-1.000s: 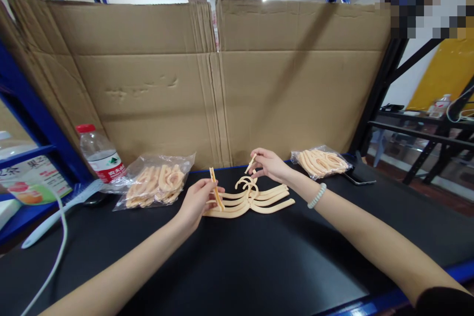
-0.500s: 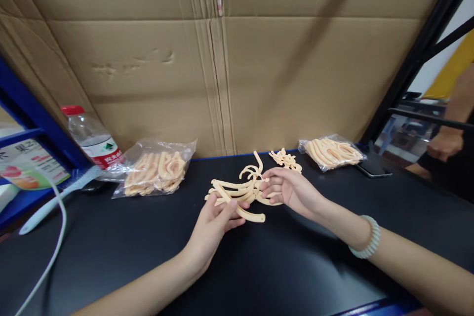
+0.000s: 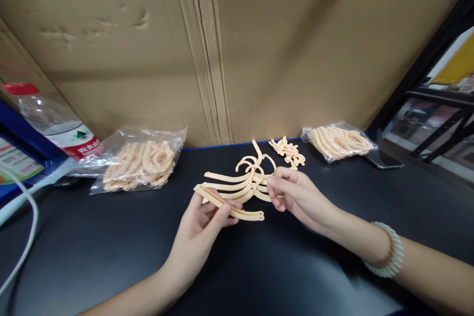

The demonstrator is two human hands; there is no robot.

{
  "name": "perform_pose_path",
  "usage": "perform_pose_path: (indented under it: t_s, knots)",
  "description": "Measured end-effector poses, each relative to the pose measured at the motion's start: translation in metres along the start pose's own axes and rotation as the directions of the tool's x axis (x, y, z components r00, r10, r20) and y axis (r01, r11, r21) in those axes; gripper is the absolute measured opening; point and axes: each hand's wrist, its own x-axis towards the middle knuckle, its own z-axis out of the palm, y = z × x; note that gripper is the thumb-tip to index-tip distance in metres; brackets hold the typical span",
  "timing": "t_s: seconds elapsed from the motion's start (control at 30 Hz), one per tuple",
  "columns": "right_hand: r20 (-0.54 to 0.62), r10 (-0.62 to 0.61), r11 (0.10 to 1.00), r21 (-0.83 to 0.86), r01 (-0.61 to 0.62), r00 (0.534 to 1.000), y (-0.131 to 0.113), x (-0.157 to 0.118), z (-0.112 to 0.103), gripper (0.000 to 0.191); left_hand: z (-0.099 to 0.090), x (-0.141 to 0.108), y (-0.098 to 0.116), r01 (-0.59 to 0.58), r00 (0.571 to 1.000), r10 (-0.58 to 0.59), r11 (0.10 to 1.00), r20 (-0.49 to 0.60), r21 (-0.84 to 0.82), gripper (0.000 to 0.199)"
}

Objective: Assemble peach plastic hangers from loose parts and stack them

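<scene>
Long curved cream strips [image 3: 242, 214], lying together, are gripped between the thumb and fingers of my left hand [image 3: 209, 217]. Behind them on the black table, several curved cream pieces [image 3: 231, 186] fan out from a joined middle, with a straight piece [image 3: 256, 150] pointing away at the top. My right hand [image 3: 292, 190] is at the right side of this arrangement, thumb and fingertips pressed together; what they pinch, if anything, is too small to tell. A small pile of cream pieces [image 3: 288, 151] lies behind my right hand.
A clear bag of cream pieces [image 3: 140, 165] and a red-capped bottle [image 3: 62, 123] stand at the left, near a white cable [image 3: 31, 222]. Another bag [image 3: 338, 142] and a phone [image 3: 383, 159] lie at the back right. Cardboard [image 3: 296, 49] rises behind the black table [image 3: 281, 266].
The strips in my left hand now lie closer together and have moved slightly left. My right hand has closed its fingers. The view has shifted, and the person at the right is out of view.
</scene>
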Motion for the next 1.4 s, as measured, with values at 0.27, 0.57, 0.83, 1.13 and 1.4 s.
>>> perform_pose_path:
  t_s: [0.27,0.57,0.83,1.13,1.4]
  knots:
    - [0.078,-0.023,0.998,-0.061,0.028,0.997,0.004,-0.004,0.004,0.036,-0.001,-0.005,-0.001,-0.073,0.997,0.073,0.997,0.005,0.022,0.019]
    - [0.08,0.046,0.998,-0.033,-0.044,0.996,0.006,-0.004,0.0,0.028,-0.003,-0.008,0.002,-0.163,0.985,0.168,0.982,-0.042,0.096,0.017]
    - [0.108,0.085,0.991,-0.111,-0.073,0.991,0.009,-0.004,0.001,0.014,0.0,-0.009,0.002,-0.231,0.968,0.242,0.962,-0.06,0.147,0.013]
    - [0.259,0.232,0.971,-0.014,-0.237,0.937,0.007,-0.008,0.001,0.016,-0.002,-0.013,-0.001,-0.374,0.925,0.38,0.904,0.012,0.208,0.015]
    - [0.27,0.185,0.982,-0.015,-0.188,0.945,0.01,-0.009,0.002,0.012,-0.001,-0.016,0.0,-0.468,0.882,0.463,0.843,0.084,0.267,0.022]
